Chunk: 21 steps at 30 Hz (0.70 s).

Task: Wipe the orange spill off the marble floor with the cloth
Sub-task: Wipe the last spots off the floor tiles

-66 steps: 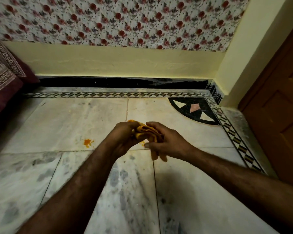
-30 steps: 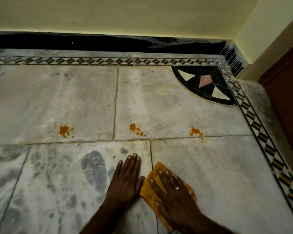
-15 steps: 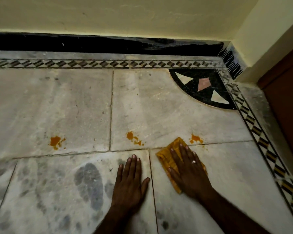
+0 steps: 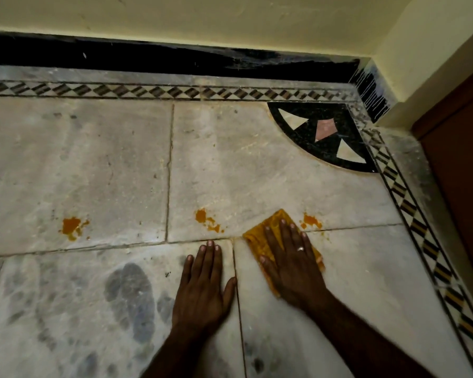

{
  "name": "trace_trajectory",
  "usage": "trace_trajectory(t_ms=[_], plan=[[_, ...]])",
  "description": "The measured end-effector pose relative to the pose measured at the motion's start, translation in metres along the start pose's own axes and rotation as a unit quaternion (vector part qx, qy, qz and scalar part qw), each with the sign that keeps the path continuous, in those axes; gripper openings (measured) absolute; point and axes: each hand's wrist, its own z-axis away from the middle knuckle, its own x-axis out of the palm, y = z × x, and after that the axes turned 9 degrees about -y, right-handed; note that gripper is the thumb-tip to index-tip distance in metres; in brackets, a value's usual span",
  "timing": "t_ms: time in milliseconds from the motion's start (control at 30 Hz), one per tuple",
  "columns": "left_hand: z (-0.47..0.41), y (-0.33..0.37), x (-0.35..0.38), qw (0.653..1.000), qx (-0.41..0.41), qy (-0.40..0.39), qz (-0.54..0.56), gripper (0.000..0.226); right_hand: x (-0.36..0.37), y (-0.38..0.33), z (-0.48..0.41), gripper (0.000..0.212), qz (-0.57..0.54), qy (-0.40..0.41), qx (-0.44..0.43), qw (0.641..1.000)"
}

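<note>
Both hands lie flat on the marble floor [image 4: 257, 165], palms down; the left hand [image 4: 202, 290] rests bare on the grey-veined slab just left of a grout line, its fingers [image 4: 209, 255] straight and held close together, gripping nothing, with the thumb angled out toward that line; the right hand [image 4: 292, 266] presses down on the cloth [image 4: 268, 227], a crumpled yellow-orange piece spread flat under the palm, and its fingers [image 4: 283, 233] are extended and slightly fanned over the fabric rather than pinching it, a ring [image 4: 300, 248] showing on one of them; the cloth's far corner pokes out beyond the fingertips and crosses the seam onto the paler slab ahead; the orange spill sits in three separate patches along that paler row: the right patch [image 4: 310, 220] lies just beside the cloth's far right edge, apart from it by a sliver of bare stone, the middle patch [image 4: 206, 219] lies near the cloth's left side above the left hand, and the left patch [image 4: 72, 226] is well apart on the neighbouring slab; a black inlaid quarter-circle [image 4: 325, 154] fills the far right corner, a diamond-pattern border [image 4: 175, 91] runs along the black skirting [image 4: 148, 61], and a brown wooden door [image 4: 462, 148] stands at the right edge.
</note>
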Motion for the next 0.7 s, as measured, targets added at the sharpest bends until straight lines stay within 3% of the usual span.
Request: trace_trajectory(t_ms=[167, 267, 400, 533, 700], plan=[[-0.002, 0.002, 0.001, 1.0, -0.005, 0.006, -0.003, 0.074, 0.017, 0.011, 0.04, 0.067, -0.028, 0.034, 0.113, 0.993], [-0.002, 0.004, -0.001, 1.0, -0.007, 0.006, 0.006, 0.074, 0.02, -0.017, 0.05, 0.066, -0.04, 0.026, 0.052, 0.998], [-0.002, 0.002, -0.001, 1.0, 0.005, 0.019, 0.003, 0.073, -0.004, -0.022, -0.015, 0.065, -0.004, 0.035, -0.033, 0.999], [0.0, 0.0, 0.001, 1.0, 0.007, 0.02, -0.001, 0.075, -0.026, 0.027, -0.064, 0.065, 0.011, 0.016, 0.057, 0.998], [0.0, 0.002, 0.0, 1.0, 0.001, 0.011, -0.003, 0.077, -0.017, 0.097, -0.035, 0.073, -0.032, -0.045, 0.179, 0.982]])
